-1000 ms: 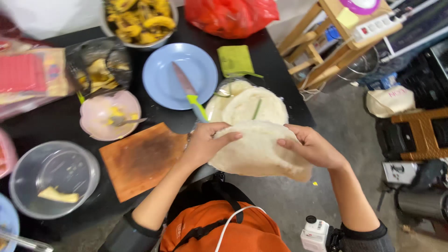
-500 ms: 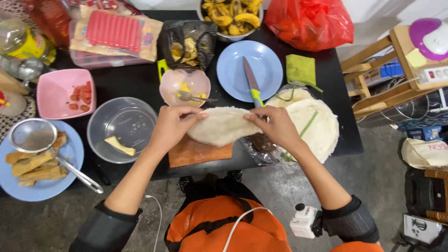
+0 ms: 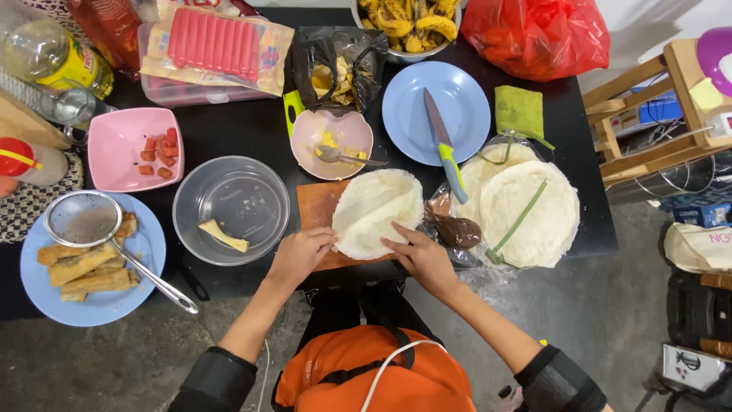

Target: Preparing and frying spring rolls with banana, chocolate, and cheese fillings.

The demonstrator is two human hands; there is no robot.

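Note:
A round white wrapper sheet point(image 3: 377, 211) lies flat on a brown wooden cutting board point(image 3: 314, 206) at the table's near edge. My left hand point(image 3: 301, 254) rests on the wrapper's near left rim, fingers spread. My right hand point(image 3: 421, 255) presses its near right rim. Neither hand grips anything. To the right lies a stack of more white wrappers point(image 3: 530, 210) in clear plastic, with a green strip across it. A bag of brown paste point(image 3: 455, 227) sits between the board and the stack.
A green-handled knife point(image 3: 444, 145) lies on a blue plate point(image 3: 435, 111). Nearby are a pink bowl with a spoon point(image 3: 332, 141), a clear bowl point(image 3: 230, 210), a pink dish of red pieces point(image 3: 133, 149), a blue plate of fried rolls with a strainer point(image 3: 88, 259), and a red bag point(image 3: 537, 34).
The wrapper, held up in both hands before, now lies flat on the cutting board. Both hands have lowered to its near edge.

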